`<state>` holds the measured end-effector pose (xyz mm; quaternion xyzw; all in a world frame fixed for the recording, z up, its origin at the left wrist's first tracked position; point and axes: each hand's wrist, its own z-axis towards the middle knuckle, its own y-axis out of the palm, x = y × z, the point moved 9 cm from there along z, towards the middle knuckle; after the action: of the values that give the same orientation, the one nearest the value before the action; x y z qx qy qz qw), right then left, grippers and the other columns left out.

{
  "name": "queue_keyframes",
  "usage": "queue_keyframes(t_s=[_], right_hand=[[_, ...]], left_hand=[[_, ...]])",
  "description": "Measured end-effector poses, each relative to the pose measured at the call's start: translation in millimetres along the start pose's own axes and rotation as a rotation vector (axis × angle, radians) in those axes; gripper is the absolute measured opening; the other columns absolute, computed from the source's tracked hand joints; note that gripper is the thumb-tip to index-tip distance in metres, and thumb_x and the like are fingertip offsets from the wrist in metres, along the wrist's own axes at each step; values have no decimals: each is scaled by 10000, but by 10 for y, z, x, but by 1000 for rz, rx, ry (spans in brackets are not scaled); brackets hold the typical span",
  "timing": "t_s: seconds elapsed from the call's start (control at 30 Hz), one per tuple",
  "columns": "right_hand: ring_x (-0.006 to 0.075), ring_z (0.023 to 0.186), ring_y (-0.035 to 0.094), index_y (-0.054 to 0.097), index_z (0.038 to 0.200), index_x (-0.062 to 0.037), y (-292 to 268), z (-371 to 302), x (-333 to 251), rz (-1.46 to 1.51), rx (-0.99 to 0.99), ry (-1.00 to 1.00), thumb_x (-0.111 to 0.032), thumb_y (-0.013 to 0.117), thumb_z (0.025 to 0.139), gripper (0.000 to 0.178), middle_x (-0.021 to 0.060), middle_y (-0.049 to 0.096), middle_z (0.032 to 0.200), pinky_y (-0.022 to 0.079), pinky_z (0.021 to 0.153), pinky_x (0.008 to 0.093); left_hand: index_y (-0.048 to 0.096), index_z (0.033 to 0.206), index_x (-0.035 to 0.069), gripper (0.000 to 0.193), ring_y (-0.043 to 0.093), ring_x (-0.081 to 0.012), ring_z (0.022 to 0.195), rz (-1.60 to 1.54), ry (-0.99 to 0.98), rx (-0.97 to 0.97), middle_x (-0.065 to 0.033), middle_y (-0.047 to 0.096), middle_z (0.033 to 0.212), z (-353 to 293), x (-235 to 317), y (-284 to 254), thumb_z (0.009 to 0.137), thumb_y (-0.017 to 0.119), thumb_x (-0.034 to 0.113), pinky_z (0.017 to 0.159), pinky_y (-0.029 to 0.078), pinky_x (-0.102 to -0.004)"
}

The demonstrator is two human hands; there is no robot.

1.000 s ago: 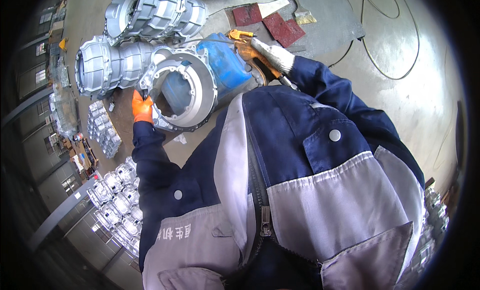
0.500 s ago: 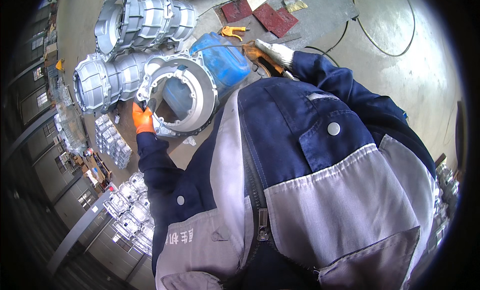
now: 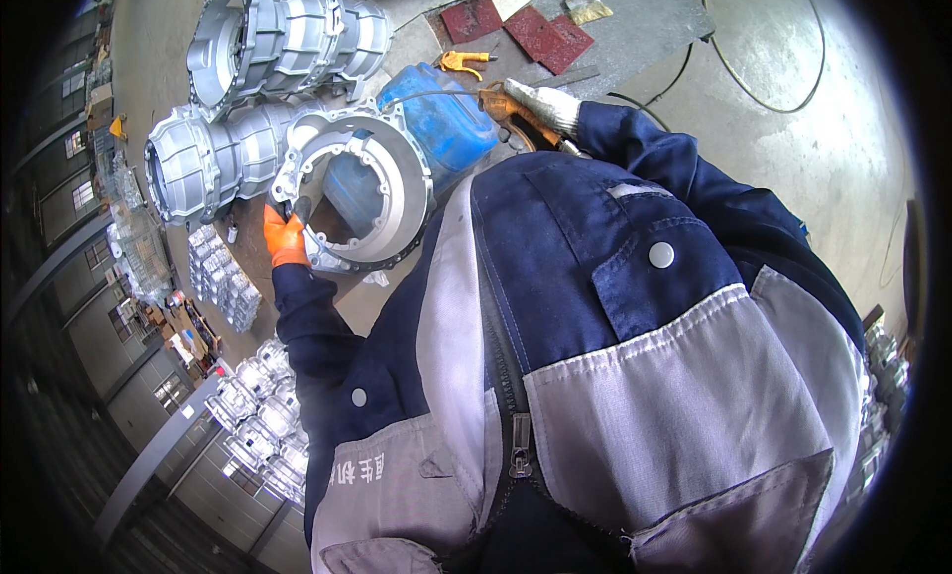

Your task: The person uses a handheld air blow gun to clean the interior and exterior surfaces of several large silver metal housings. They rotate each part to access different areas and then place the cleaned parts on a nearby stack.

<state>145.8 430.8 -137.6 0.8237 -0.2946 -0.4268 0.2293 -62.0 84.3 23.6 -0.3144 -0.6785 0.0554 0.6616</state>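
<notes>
My left hand (image 3: 285, 237), in an orange glove with dark fingertips, grips the near-left rim of a ring-shaped silver metal housing (image 3: 405, 192). The housing's wide round opening faces up, with bolt holes around its flange. My right hand (image 3: 542, 108), in a white glove, is wrapped around an orange air blow gun (image 3: 508, 108). From its front a long thin tube runs left over a blue plastic jerrycan (image 3: 436, 118), toward the housing's far edge. The jerrycan lies beyond the housing and partly shows through its opening. My jacket hides what is below the gun.
Two larger silver housings (image 3: 297, 34) (image 3: 193, 163) lie on their sides at the left. A second orange air gun (image 3: 464, 62) rests near dark red sheets (image 3: 548, 41). A black hose (image 3: 769, 106) loops across the floor at right. Stacked metal castings (image 3: 223, 277) stand farther left.
</notes>
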Motion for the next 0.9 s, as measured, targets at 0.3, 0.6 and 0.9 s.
queue_keyframes(t_s=[0.3, 0.6, 0.9], right_hand=[[124, 610, 555, 587, 936, -50, -138, 12, 53, 41, 63, 35, -493, 472, 855, 465, 55, 601, 792, 469, 539, 241], [121, 580, 558, 597, 917, -69, -77, 19, 87, -75, 29, 74, -531, 468, 838, 486, 49, 604, 755, 473, 536, 238], [123, 584, 560, 602, 912, -86, -62, -97, -33, -229, 78, 59, -579, 407, 840, 535, 61, 610, 757, 470, 550, 237]], left_hand=[[461, 1213, 9, 519, 490, -135, 1032, 5, 14, -53, -47, 532, 1146, 25, -73, -24, 734, 661, 8, 878, 371, -260], [460, 1218, 7, 530, 497, -135, 1022, -7, -12, -33, -49, 532, 1149, 26, -96, -40, 730, 664, -5, 876, 374, -254], [469, 1210, 8, 523, 495, -135, 1027, -8, 0, -31, -48, 532, 1151, 24, -82, -34, 727, 668, 3, 883, 368, -256]])
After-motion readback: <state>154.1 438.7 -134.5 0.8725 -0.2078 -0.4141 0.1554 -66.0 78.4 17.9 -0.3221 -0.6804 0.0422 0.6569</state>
